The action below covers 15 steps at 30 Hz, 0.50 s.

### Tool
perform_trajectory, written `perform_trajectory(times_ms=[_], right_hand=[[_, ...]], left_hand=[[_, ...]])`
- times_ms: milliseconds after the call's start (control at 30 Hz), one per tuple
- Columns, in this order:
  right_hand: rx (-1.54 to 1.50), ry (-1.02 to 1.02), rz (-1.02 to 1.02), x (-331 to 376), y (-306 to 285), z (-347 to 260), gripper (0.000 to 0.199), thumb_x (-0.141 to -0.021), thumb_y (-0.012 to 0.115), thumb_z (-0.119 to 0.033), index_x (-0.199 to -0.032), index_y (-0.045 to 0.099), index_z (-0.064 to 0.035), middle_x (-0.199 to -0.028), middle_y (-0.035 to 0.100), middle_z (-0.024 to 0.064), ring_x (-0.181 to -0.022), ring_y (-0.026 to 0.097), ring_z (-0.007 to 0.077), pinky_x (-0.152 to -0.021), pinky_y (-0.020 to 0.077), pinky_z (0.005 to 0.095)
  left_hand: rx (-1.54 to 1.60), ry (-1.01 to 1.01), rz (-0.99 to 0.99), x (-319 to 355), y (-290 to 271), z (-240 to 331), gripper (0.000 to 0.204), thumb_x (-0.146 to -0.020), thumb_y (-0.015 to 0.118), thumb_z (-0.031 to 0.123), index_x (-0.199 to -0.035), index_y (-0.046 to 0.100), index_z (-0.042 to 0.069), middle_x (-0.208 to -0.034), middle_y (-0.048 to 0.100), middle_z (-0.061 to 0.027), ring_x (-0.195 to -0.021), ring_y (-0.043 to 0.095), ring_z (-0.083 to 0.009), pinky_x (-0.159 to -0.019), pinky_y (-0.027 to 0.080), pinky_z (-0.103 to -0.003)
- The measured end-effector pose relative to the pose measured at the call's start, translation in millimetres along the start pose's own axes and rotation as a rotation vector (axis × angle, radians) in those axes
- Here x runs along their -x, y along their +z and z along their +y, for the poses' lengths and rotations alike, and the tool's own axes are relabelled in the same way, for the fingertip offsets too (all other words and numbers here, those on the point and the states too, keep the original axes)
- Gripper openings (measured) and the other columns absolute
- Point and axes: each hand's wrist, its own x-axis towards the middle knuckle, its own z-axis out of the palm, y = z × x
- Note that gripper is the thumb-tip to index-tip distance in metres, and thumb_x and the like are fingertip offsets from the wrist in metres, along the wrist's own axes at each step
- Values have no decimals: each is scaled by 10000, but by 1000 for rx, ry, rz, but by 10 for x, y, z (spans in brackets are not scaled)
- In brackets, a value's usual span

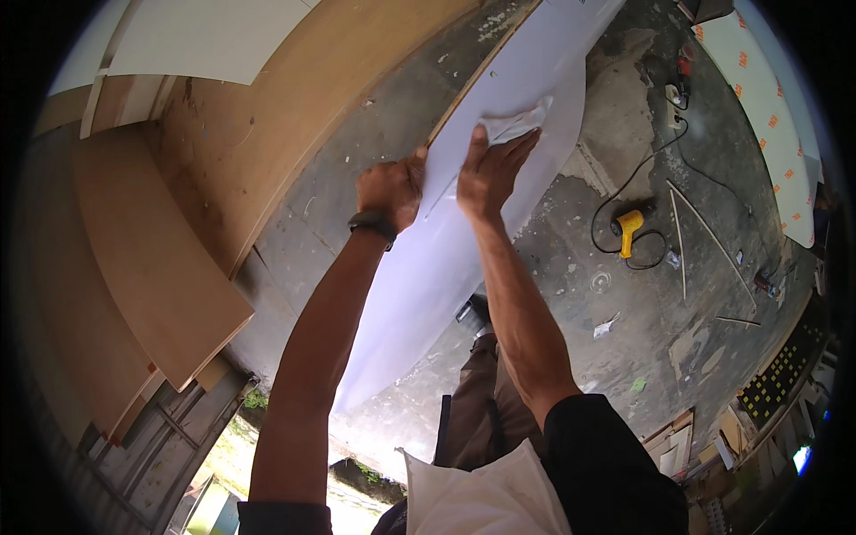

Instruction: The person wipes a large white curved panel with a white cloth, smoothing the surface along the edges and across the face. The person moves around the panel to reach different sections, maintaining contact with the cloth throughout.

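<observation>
A long white panel (419, 267) with a brown board edge on its left side runs from top to bottom, slanting in front of me. My left hand (390, 189) is closed on that left edge, knuckles up and thumb toward the panel; a dark band sits on its wrist. On the panel's white face lies my right hand (493, 174), its fingers stretched toward upper right and the thumb raised. A crumpled white cloth or paper (526, 121) shows beyond its fingers, partly hidden under the hand. A loose strip of the white sheet seems to lift between my hands.
Brown boards (160, 259) are stacked at left, and a wide brown panel (294, 116) stands behind. On the grey floor to the right lie a yellow heat gun (629, 230) with black cord, thin metal strips (709, 234) and scraps. A white sheet with orange print (758, 116) stands far right.
</observation>
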Motion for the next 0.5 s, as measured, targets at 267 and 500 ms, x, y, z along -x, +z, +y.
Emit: perform_trajectory(times_ms=[267, 500], right_hand=[[49, -8, -58, -147, -72, -103, 1149, -1044, 303, -691, -1467, -77, 307, -1555, -19, 536, -1506, 38, 636, -1255, 141, 643], [-111, 70, -39, -1399, -234, 331, 1170, -1003, 351, -749, -1530, -48, 216, -1576, 106, 456, -1502, 170, 580, -1237, 248, 602]], left_hand=[[27, 24, 41, 9, 60, -37, 631, -1120, 353, 490, -787, 696, 77, -686, 678, -171, -672, 670, -418, -654, 541, -530], [1, 44, 41, 34, 104, -41, 617, -1127, 358, 472, -763, 661, 78, -661, 648, -158, -622, 642, -402, -605, 527, -515]])
